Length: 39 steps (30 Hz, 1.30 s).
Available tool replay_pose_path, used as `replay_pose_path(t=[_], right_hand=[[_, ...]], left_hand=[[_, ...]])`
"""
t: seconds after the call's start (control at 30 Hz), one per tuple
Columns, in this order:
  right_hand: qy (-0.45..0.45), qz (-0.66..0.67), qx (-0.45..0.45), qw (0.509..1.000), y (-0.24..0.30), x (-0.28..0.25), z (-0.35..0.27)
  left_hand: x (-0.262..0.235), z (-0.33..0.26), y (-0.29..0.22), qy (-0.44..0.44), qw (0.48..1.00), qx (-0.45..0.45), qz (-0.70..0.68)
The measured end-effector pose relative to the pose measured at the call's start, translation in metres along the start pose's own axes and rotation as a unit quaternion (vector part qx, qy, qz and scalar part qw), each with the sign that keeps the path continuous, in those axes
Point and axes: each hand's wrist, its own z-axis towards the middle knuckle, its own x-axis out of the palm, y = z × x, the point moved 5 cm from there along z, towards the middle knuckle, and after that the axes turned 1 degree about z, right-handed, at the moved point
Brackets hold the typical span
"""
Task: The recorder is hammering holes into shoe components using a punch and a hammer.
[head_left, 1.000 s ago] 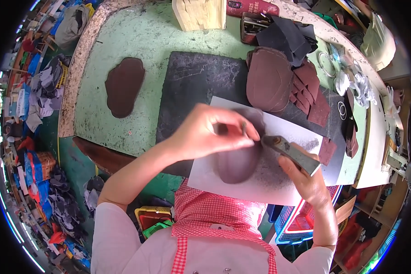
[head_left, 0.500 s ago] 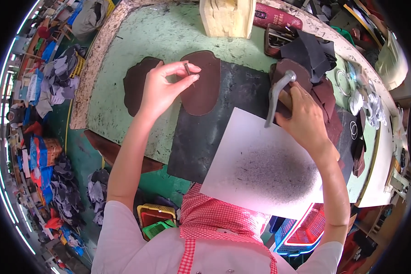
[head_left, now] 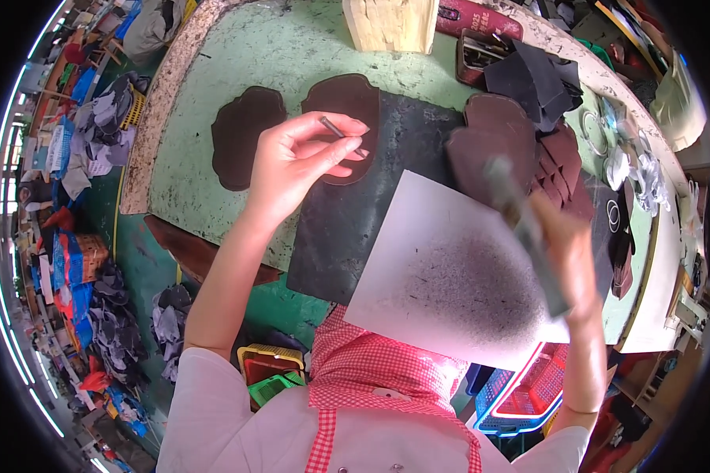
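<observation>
A thin metal punch rod (head_left: 339, 130) is pinched between the thumb and fingers of my left hand (head_left: 296, 162). Just beyond that hand lies a rounded dark brown leather piece (head_left: 335, 94), partly on a black mat (head_left: 331, 244). Another such leather piece (head_left: 244, 138) rests to its left on the green tabletop. My right hand (head_left: 564, 244) is closed around a grey hammer (head_left: 532, 244), both blurred by motion, over the edge of a white sheet (head_left: 426, 236) with dark specks. Ahead of the hammer, a brown leather piece (head_left: 473, 158) overlaps others in a stack (head_left: 501, 114).
A pale wooden block (head_left: 390, 24) stands at the far edge, near a red case (head_left: 481, 22) and an open tool tin (head_left: 477, 59). Black scraps (head_left: 532, 83), brown scraps (head_left: 564, 177) and clear plastic bags (head_left: 639, 177) lie to the right. Plastic baskets (head_left: 521, 394) sit below the table edge.
My right hand has drawn back toward me with the hammer, whose handle has swung round. The top leather piece has slid nearer off the stack. My left hand has shifted slightly right, tilting the punch.
</observation>
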Motion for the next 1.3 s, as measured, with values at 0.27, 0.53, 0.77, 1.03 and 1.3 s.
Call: replay_pose_path(t=[0.27, 0.53, 0.77, 1.03, 1.3], right_hand=[[0.105, 0.120, -0.045, 0.986, 0.036, 0.033, -0.052], [0.089, 0.143, 0.125, 0.978, -0.007, 0.023, -0.065], [0.071, 0.249, 0.164, 0.952, -0.019, 0.024, -0.069], [-0.011, 0.184, 0.107, 0.977, -0.014, -0.003, -0.060], [-0.095, 0.084, 0.077, 0.989, 0.001, -0.004, -0.045]], left_hand=[[0.081, -0.010, -0.007, 0.144, 0.989, 0.016, -0.017], [0.128, 0.007, 0.010, 0.214, 0.977, 0.008, -0.008], [0.123, 0.011, 0.016, 0.223, 0.974, -0.031, 0.001], [0.122, 0.000, 0.010, 0.173, 0.976, 0.093, 0.096], [0.115, -0.005, 0.008, 0.158, 0.959, 0.156, 0.174]])
